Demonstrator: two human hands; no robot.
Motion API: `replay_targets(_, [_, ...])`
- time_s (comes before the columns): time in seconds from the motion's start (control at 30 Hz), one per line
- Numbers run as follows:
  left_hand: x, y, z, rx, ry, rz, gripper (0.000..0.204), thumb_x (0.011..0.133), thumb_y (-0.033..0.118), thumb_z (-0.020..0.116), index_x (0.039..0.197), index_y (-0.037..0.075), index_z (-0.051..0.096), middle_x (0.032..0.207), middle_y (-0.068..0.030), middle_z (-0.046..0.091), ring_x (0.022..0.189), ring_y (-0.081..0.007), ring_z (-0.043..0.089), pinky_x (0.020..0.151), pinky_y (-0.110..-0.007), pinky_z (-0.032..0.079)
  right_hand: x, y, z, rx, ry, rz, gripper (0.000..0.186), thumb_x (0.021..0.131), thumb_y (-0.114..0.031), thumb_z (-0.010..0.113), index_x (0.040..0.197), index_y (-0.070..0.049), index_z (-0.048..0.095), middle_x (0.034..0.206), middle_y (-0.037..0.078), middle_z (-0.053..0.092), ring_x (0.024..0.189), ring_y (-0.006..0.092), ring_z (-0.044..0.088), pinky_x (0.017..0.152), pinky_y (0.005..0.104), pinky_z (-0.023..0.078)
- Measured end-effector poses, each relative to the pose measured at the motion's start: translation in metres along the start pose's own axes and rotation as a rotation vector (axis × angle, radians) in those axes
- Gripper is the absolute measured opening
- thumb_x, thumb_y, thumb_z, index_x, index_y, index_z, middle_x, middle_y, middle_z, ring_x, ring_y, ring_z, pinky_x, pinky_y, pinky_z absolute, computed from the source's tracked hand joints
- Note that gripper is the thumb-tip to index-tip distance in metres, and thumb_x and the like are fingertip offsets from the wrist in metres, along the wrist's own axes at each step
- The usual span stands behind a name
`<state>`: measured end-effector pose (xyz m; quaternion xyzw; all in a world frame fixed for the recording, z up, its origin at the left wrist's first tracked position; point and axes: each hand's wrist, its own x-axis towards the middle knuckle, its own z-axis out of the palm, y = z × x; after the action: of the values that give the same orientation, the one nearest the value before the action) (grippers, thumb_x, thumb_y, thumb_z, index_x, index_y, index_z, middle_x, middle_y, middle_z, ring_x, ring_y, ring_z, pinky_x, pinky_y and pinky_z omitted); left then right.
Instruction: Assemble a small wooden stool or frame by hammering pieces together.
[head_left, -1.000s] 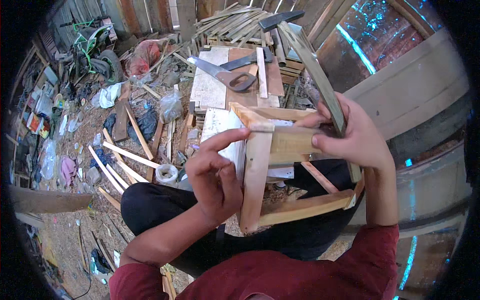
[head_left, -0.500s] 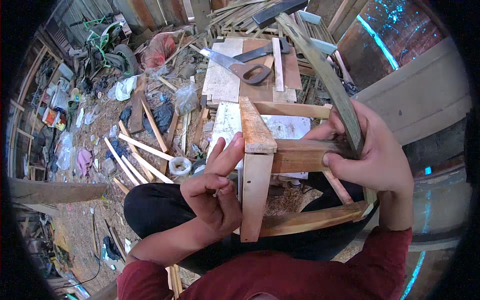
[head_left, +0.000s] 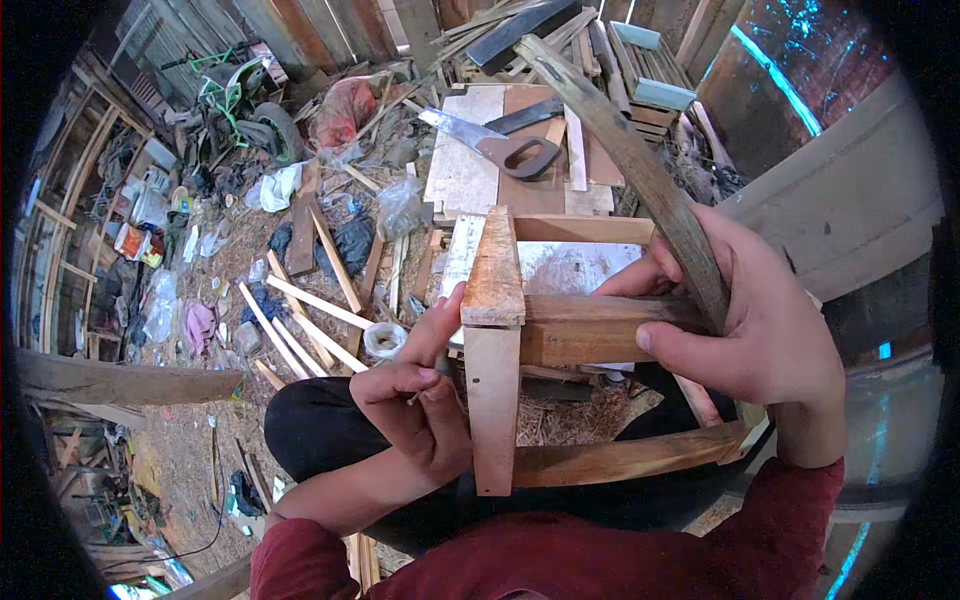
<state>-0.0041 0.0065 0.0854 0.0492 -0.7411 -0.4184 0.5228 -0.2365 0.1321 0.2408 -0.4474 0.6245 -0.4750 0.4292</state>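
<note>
A small wooden frame [head_left: 493, 410] rests across my lap, its left end capped by a short board [head_left: 494, 260]. My left hand [head_left: 410, 400] is at the frame's left side, index finger beside the cap, other fingers pinched on a thin nail [head_left: 414, 398]. My right hand [head_left: 750, 330] grips a hammer's weathered wooden handle [head_left: 630, 150] together with the frame's middle rail [head_left: 580, 330]; its dark head [head_left: 520, 35] is raised toward the back. Behind the frame lies a white-topped board [head_left: 575, 270].
Two handsaws [head_left: 500, 145] lie on a plywood-topped surface [head_left: 460, 175] beyond the frame. Loose sticks [head_left: 290, 340], a tape-like white roll [head_left: 385, 340] and plastic bags litter the floor at left. A green motorbike [head_left: 245, 115] stands at the back; wooden panels [head_left: 820, 230] border the right.
The frame and my right hand have shifted lower in the view, with the frame's top cap turned more toward me. The background has slid rightward as the view moved.
</note>
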Motion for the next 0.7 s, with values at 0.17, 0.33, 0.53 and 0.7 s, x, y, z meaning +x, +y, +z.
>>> replay_targets(0.17, [0.006,-0.005,0.001,0.042,0.055,-0.002,0.033,0.117,0.036,0.048,0.118,0.012,0.026,0.162,-0.0278,0.045,0.15,-0.0426,0.047,0.118,-0.054,0.045,-0.001,0.002,-0.012,-0.078,-0.051,0.005,0.039,0.089,0.006,0.074,0.117,-0.003,0.049,0.121,0.022,0.074,0.114,0.0188,0.069,0.098,0.0353,0.058])
replay_targets(0.33, [0.011,-0.018,0.006,-0.161,0.083,0.089,0.013,0.116,0.017,0.044,0.117,0.008,0.035,0.15,-0.046,0.048,0.147,-0.0505,0.05,0.124,-0.059,0.036,0.002,0.007,-0.015,-0.335,-0.055,0.011,0.049,0.088,-0.003,0.083,0.126,0.002,0.053,0.113,0.016,0.074,0.11,0.0181,0.071,0.096,0.034,0.058])
replay_targets(0.53, [0.031,-0.016,0.005,-0.124,0.045,0.144,0.009,0.117,0.016,0.039,0.119,0.007,0.036,0.149,-0.0433,0.051,0.143,-0.0459,0.054,0.121,-0.055,0.039,0.003,0.006,-0.009,-0.573,0.058,-0.063,0.052,0.087,-0.013,0.09,0.124,0.002,0.056,0.104,0.008,0.067,0.109,0.0194,0.072,0.094,0.0349,0.058])
replay_targets(0.7, [0.065,-0.02,-0.009,-0.279,-0.012,0.03,0.007,0.118,0.014,0.039,0.121,0.008,0.036,0.152,-0.0356,0.052,0.144,-0.0385,0.054,0.121,-0.052,0.04,0.022,-0.005,-0.007,-0.542,0.125,-0.052,0.06,0.086,-0.014,0.091,0.131,0.004,0.057,0.118,0.01,0.069,0.112,0.0209,0.071,0.097,0.0352,0.057])
